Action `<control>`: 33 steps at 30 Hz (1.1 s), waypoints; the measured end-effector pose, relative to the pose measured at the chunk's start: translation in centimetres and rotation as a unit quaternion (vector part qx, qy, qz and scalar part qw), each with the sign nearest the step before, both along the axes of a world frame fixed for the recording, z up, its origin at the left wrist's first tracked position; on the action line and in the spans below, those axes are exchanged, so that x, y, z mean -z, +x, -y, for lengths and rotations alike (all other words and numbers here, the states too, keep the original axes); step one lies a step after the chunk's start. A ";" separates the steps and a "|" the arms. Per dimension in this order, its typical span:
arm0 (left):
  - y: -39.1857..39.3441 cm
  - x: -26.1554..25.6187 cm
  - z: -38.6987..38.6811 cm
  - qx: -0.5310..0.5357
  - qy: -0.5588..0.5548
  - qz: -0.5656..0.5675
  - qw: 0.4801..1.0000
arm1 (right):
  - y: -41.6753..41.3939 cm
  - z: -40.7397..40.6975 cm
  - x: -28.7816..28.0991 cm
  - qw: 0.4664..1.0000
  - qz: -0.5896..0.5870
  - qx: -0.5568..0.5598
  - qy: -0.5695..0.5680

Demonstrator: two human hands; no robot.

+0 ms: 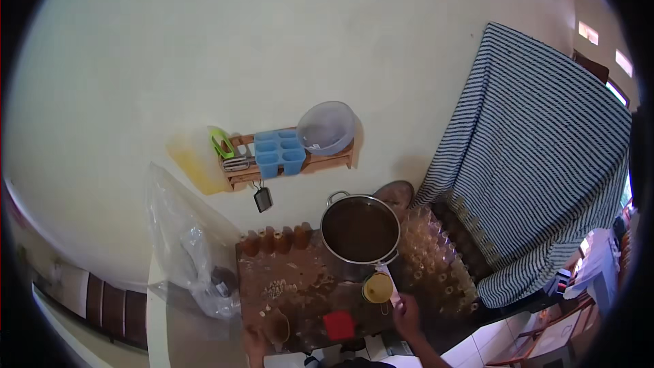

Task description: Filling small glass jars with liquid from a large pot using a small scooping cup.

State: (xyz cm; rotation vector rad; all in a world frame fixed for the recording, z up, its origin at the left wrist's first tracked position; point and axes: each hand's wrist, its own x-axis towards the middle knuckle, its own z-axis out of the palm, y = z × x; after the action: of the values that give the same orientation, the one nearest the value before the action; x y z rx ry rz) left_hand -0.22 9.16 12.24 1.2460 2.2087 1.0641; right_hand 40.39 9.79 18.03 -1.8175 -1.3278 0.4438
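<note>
My right hand (407, 314) is closed around a pale handle (392, 286) that slants up to the near rim of a large metal pot (361, 230) of dark brown liquid. Beside the handle sits a round yellowish strainer or cup (378, 288). My left hand (254, 342) is at the table's near left edge, next to a brownish jug or cup (276, 326); whether it touches this is unclear. Between the hands lies a red square object (339, 324) on the brown table (301, 286).
Several filled amber bottles (278, 241) line the table's back left. Many clear empty bottles (429, 260) crowd right of the pot. A clear plastic bag (194, 260) hangs at left. A striped cloth (531, 153) drapes at right. A wooden wall shelf (327, 162) holds a bowl and a blue mould.
</note>
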 end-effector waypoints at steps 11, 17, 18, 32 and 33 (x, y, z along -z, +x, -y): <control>2.5 5.5 7.0 0.039 -0.147 0.150 0.977 | 16.5 -3.2 8.4 0.971 0.225 0.043 -0.069; 2.7 8.1 6.8 -0.007 -0.202 0.255 0.945 | 16.9 -8.8 12.7 0.966 0.249 0.017 -0.076; 3.0 7.5 7.1 -0.014 -0.207 0.254 0.945 | 17.3 -9.6 14.4 0.959 0.269 0.018 -0.091; 1.6 14.5 6.7 0.089 -0.068 0.099 0.989 | 15.7 -9.3 11.2 0.932 0.294 -0.004 -0.212; 1.5 14.9 6.3 0.108 -0.031 0.112 0.987 | 15.7 -9.1 11.3 0.940 0.288 0.001 -0.182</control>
State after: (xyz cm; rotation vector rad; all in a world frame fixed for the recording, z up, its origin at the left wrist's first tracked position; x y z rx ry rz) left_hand 1.28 2.82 -2.65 1.2412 1.8783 0.9881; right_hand 56.12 18.90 6.78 -2.3755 -1.7152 0.1583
